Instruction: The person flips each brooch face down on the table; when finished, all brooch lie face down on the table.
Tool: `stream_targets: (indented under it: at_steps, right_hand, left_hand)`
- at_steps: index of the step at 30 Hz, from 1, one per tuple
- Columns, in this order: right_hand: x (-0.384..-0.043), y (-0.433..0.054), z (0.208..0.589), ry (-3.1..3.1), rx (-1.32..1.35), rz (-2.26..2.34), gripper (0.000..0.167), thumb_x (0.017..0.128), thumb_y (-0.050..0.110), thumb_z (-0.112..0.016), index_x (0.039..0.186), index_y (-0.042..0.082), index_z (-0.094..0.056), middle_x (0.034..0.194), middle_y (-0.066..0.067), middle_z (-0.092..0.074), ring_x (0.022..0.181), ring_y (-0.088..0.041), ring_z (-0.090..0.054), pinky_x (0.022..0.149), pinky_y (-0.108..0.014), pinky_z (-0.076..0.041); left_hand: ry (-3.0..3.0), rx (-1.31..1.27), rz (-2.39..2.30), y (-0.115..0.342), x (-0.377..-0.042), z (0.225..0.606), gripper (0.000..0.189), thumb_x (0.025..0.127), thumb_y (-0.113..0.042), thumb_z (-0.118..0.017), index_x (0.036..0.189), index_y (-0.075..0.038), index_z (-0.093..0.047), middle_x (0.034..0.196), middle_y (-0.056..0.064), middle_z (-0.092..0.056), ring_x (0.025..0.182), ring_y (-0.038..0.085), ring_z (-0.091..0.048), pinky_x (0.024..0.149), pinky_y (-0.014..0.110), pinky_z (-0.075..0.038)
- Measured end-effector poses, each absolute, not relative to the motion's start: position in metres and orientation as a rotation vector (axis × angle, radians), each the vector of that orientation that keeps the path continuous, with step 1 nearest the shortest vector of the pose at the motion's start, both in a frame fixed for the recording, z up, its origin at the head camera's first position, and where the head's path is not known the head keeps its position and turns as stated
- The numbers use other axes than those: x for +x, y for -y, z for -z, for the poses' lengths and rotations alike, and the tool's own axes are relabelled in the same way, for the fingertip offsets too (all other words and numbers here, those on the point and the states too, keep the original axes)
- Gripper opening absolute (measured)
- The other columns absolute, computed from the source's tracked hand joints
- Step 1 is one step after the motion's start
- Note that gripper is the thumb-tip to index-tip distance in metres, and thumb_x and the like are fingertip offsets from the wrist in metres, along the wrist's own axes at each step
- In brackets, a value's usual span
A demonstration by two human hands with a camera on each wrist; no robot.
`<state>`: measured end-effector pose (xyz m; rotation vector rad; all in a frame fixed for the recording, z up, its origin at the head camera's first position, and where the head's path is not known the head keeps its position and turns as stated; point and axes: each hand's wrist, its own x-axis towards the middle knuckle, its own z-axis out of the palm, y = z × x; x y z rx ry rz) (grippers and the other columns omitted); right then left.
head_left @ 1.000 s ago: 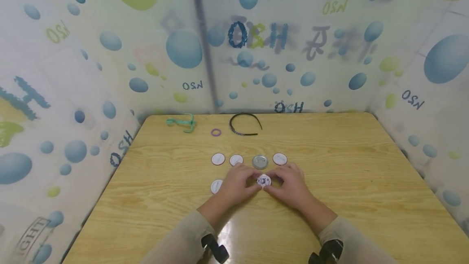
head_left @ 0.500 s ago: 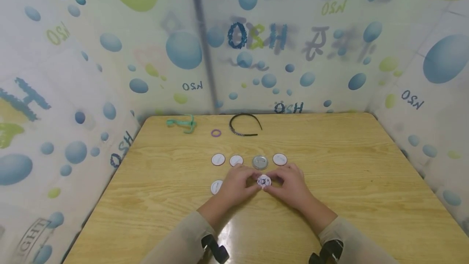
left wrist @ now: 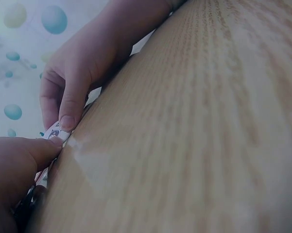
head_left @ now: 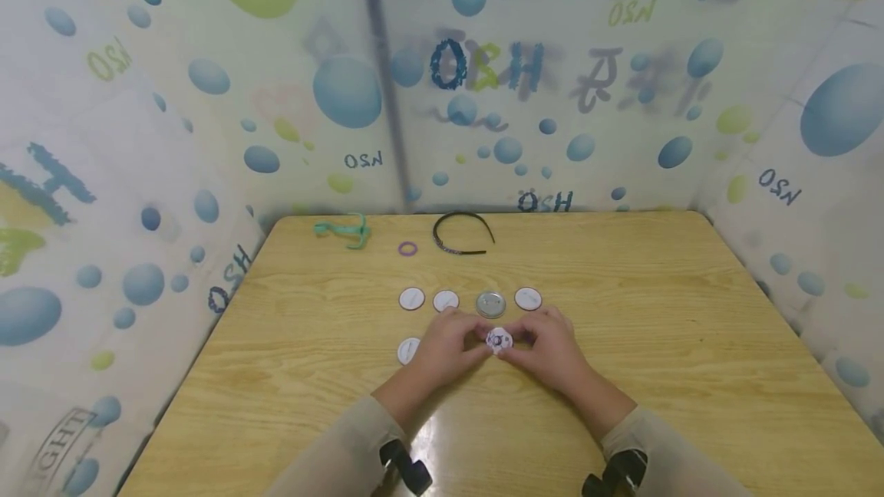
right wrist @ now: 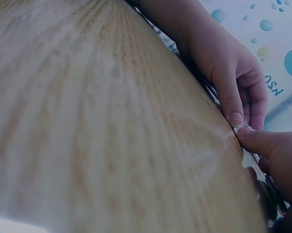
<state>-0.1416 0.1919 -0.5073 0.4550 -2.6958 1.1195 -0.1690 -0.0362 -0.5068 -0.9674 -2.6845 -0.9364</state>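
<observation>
A small white round badge (head_left: 499, 340) with a dark printed picture lies face up between my hands, at or just above the table (head_left: 656, 405). My left hand (head_left: 445, 347) pinches its left edge between thumb and fingers. Its right edge is pinched by my right hand (head_left: 547, 350). In the left wrist view both thumbs meet at the badge (left wrist: 54, 131); its underside is hidden. Just beyond the hands lies a silver pin-back badge (head_left: 490, 304). A white-backed badge (head_left: 528, 298) is to its right, and another badge (head_left: 446, 300) to its left.
Farther left sits another badge (head_left: 411, 298); one more badge (head_left: 407, 350) is partly covered by my left hand. Along the back are a green claw-like item (head_left: 345, 231), a purple ring (head_left: 407, 249) and a black headband (head_left: 459, 251). A patterned wall (head_left: 587, 175) borders the table.
Both hands keep their grip on the badge, which has barely shifted. The other things on the table lie where they were.
</observation>
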Motion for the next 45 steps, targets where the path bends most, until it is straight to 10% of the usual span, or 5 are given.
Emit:
stream_targets:
  at_steps: [45]
  right_hand:
    - [-0.1394,-0.1925,0.5045,2.656,0.410,-1.149,0.018,0.079,0.025,-0.097,0.089,0.023,-0.082,0.079,0.016,-0.063,0.087,-0.014,-0.051,0.088,-0.043,-0.037]
  left_hand:
    - [2.679,-0.919,0.940,0.0367,-0.1690,0.5094,0.015,0.089,-0.026,-0.087,0.102,-0.020,-0.082,0.096,-0.009,-0.075,0.094,0.013,-0.063,0.088,0.036,-0.052]
